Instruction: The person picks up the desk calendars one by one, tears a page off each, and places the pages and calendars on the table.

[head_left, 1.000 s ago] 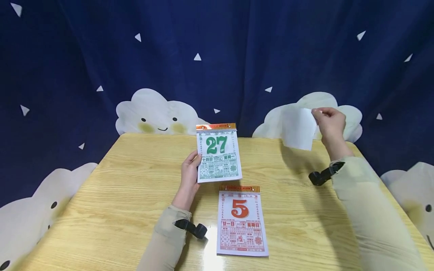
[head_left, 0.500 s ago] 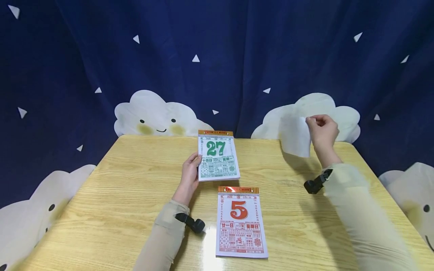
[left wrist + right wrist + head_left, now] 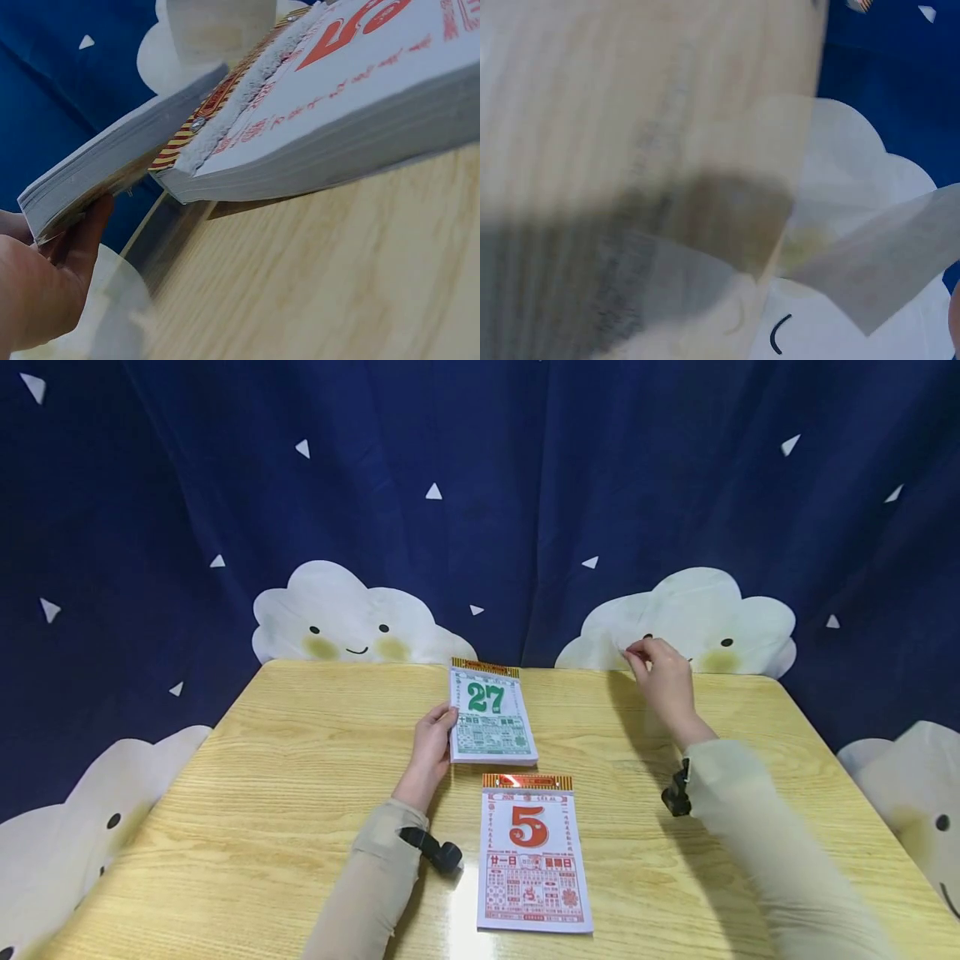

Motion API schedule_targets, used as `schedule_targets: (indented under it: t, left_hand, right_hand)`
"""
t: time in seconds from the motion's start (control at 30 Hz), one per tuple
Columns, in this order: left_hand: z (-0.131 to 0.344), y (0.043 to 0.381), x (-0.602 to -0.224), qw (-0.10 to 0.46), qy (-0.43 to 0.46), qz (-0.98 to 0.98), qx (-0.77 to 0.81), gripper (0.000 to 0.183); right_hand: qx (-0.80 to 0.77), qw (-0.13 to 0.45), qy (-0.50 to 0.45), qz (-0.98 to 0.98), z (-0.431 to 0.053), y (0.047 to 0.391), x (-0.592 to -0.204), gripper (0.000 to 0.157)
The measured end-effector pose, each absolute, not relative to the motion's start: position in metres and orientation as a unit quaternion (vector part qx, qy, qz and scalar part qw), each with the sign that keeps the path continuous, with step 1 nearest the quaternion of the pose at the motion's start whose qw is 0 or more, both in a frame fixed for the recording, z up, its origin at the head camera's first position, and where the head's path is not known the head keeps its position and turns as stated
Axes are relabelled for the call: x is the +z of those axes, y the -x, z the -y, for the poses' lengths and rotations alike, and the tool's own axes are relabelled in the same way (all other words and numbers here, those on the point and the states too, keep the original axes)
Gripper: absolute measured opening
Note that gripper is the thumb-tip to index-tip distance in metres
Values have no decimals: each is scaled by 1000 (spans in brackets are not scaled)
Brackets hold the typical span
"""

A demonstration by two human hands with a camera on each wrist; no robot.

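Note:
My left hand [image 3: 430,745] grips the left edge of a tear-off calendar [image 3: 491,714] with a green 27 on it. In the left wrist view, that thick pad [image 3: 112,142] is tilted above the table, with fingers underneath. A second tear-off calendar [image 3: 531,860], with a red 5, lies flat on the table nearer to me. Off to the right, my right hand [image 3: 666,683] pinches a thin loose sheet of paper [image 3: 877,262] in the air. That sheet is hard to make out in the head view; the right wrist view catches it with a fingertip at the edge.
The wooden table [image 3: 300,793] ends at the back against a dark blue curtain [image 3: 375,460] printed with white clouds and triangles. Each wrist wears a small black camera, such as the left wrist camera [image 3: 442,857].
My right hand has moved left and lower, and its sheet has turned from broad white to barely visible. The green calendar has tipped back and shifted slightly right. The red calendar stays put.

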State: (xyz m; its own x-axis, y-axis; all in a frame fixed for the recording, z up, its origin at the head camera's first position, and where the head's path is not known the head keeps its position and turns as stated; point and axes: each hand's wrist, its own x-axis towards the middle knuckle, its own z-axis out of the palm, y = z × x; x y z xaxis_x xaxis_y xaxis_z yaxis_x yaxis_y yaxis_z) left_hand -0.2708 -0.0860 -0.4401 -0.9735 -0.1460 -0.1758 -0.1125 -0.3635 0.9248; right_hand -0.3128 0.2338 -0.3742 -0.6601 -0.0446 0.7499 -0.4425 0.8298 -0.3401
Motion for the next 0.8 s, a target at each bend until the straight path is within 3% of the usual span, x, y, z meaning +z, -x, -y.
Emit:
schedule_targets:
  t: [0.43, 0.8]
  left_hand:
    - [87, 270, -443, -24, -120, 600, -791, 38]
    - [88, 273, -437, -53, -89, 679, -727, 38]
  right_hand:
    - [190, 290, -242, 906, -212, 296, -411, 6]
    - [197, 192, -224, 935, -202, 283, -424, 6]
